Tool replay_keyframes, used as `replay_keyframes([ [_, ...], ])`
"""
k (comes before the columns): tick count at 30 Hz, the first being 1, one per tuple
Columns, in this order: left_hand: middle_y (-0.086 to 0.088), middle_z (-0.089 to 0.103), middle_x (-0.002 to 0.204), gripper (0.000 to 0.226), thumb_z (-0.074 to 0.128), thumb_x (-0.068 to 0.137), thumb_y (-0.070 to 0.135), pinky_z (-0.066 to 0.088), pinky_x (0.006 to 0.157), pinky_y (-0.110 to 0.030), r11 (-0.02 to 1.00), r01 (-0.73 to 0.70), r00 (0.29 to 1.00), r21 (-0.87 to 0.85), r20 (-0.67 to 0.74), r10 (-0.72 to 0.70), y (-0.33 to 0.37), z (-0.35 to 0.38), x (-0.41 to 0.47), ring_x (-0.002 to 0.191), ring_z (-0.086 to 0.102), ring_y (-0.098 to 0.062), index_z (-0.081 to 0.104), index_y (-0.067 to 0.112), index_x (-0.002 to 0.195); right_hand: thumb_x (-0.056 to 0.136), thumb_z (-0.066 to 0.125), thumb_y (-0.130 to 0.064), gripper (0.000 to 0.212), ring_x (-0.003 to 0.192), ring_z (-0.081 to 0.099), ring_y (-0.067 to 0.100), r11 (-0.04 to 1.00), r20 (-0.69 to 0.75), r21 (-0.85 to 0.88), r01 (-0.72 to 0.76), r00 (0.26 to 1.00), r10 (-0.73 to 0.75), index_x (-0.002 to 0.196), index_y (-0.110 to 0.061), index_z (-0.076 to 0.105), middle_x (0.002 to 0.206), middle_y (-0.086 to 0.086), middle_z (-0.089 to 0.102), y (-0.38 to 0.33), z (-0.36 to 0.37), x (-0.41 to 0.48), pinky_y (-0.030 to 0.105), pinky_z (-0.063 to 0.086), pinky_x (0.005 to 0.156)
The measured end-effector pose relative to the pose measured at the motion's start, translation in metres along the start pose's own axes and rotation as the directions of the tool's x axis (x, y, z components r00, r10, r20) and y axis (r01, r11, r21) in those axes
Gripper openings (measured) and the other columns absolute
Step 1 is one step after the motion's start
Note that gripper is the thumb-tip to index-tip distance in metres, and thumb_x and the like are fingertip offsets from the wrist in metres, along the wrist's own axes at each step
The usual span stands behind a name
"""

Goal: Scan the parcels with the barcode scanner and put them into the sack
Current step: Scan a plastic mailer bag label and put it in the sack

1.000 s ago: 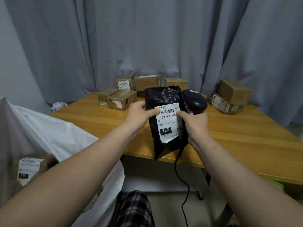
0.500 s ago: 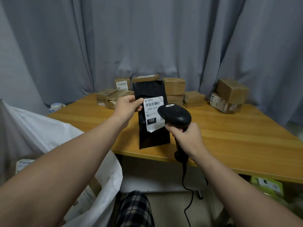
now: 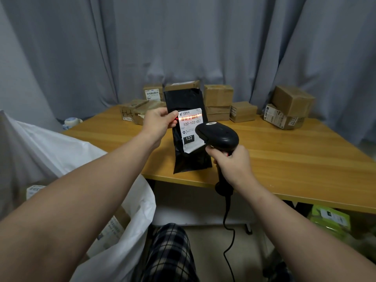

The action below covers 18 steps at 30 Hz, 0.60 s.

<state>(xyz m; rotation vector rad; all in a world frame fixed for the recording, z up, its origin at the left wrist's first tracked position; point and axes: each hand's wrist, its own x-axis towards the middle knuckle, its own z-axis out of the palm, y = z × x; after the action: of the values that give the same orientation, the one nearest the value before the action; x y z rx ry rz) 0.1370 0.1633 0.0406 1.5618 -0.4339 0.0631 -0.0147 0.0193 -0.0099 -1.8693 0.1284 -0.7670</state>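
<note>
Both hands are occupied: my left hand (image 3: pixel 159 124) pinches the black parcel (image 3: pixel 190 161) upright over the table's (image 3: pixel 295 159) near edge, and my right hand (image 3: pixel 234 165) grips the barcode scanner (image 3: pixel 218 135). Its red line crosses the barcode on the white China Post label (image 3: pixel 191 127), which reads "122-122-C07" and "122"; the white sack (image 3: pixel 50 147) gapes at my left.

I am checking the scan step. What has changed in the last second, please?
The right hand let go of the label and drew the scanner back to aim at it; a red line now crosses the barcode. The left hand still pinches the black parcel. The boxes and sack stayed.
</note>
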Motion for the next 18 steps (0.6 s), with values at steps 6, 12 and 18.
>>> replay_keyframes([
  [6, -0.004, 0.068, 0.088, 0.010, 0.059, 0.094, 0.007, 0.053, 0.068, -0.017, 1.000, -0.002, 1.000, 0.008, -0.007, 0.002, -0.0036, -0.0001, -0.0049, 0.065, 0.055, -0.005, 0.067, 0.007, 0.100, 0.082, 0.074, -0.020, 0.025, 0.061, 0.058, 0.025, 1.000, -0.006, -0.019, 0.007, 1.000, -0.007, 0.066, -0.004, 0.064, 0.059, 0.014, 0.059, 0.0000, -0.0034, -0.0006, 0.041, 0.050, 0.061],
  [12, -0.002, 0.067, 0.085, 0.016, 0.058, 0.094, 0.007, 0.052, 0.066, -0.015, 1.000, 0.000, 1.000, 0.020, -0.024, 0.001, -0.0068, -0.0009, -0.0053, 0.065, 0.055, -0.005, 0.066, 0.001, 0.106, 0.083, 0.073, -0.018, 0.024, 0.059, 0.054, 0.015, 0.999, 0.006, -0.002, -0.032, 0.999, 0.032, 0.066, -0.005, 0.063, 0.058, 0.002, 0.056, 0.0041, -0.0033, -0.0059, 0.029, 0.043, 0.059],
  [18, -0.002, 0.068, 0.088, 0.016, 0.057, 0.095, 0.007, 0.052, 0.066, -0.014, 1.000, -0.016, 1.000, 0.007, -0.025, 0.017, -0.0046, -0.0013, -0.0076, 0.070, 0.055, -0.006, 0.066, 0.002, 0.107, 0.083, 0.074, -0.021, 0.021, 0.066, 0.061, 0.027, 1.000, 0.000, -0.014, -0.025, 1.000, 0.025, 0.074, -0.003, 0.066, 0.066, 0.015, 0.063, 0.0062, -0.0042, -0.0086, 0.040, 0.050, 0.063],
])
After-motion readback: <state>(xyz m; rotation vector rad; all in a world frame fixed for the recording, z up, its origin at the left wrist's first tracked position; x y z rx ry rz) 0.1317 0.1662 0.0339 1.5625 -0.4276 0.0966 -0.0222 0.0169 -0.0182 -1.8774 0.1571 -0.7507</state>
